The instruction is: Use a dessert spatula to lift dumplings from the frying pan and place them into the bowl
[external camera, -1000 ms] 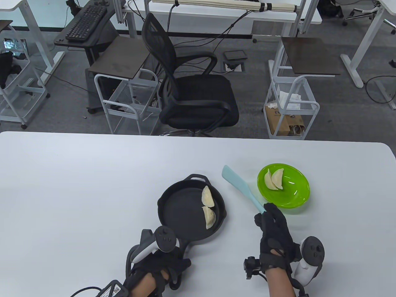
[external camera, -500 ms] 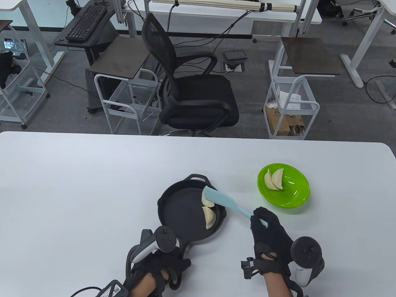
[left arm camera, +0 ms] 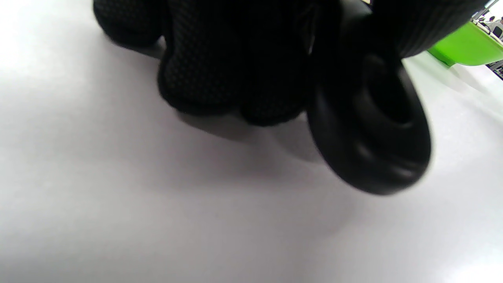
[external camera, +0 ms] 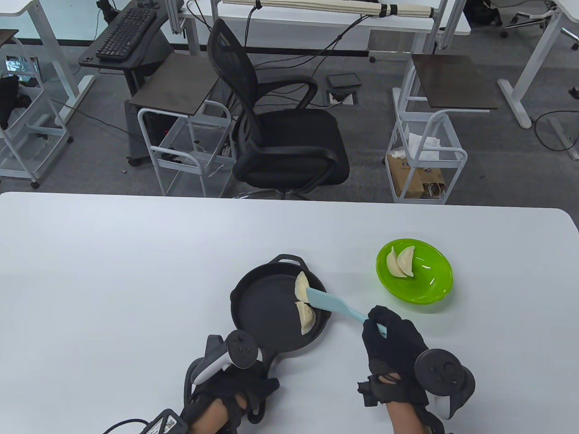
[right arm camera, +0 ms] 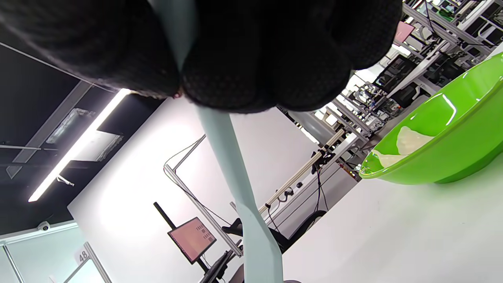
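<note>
A black frying pan (external camera: 267, 312) sits near the table's front, with two pale dumplings along its right side: an upper dumpling (external camera: 300, 286) and a lower dumpling (external camera: 307, 318). My right hand (external camera: 384, 339) grips the handle of a light blue dessert spatula (external camera: 332, 306), whose blade tip lies between the two dumplings at the pan's right rim. My left hand (external camera: 239, 384) grips the pan's handle (left arm camera: 369, 129). The green bowl (external camera: 429, 289) to the right holds two dumplings (external camera: 400, 262). In the right wrist view the spatula (right arm camera: 235, 181) runs down from my fingers, the bowl (right arm camera: 444, 149) beside it.
The white table (external camera: 113, 271) stretches wide to the left and behind the pan. Beyond its far edge stand a black office chair (external camera: 280, 135) and white wire carts (external camera: 425, 153).
My right hand swung the spatula from beside the bowl leftward and down into the pan; its blade now sits lower, between the two dumplings. My left hand has stayed on the handle.
</note>
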